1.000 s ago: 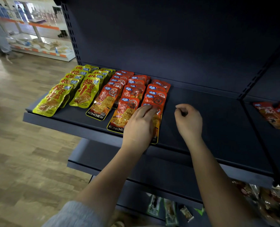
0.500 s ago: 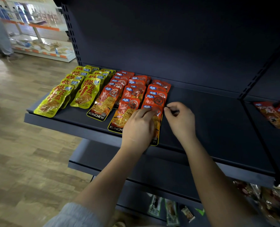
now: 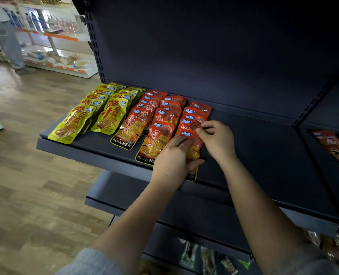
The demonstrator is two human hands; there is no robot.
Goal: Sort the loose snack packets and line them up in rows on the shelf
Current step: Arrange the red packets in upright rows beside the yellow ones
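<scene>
Packet [image 3: 192,149] pinched by right hand [image 3: 217,140], left hand [image 3: 173,158] pressing.

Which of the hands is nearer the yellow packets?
Left. The left hand rests on the front orange packet, on the side toward the yellow packets; the right hand pinches that packet's far side.
</scene>
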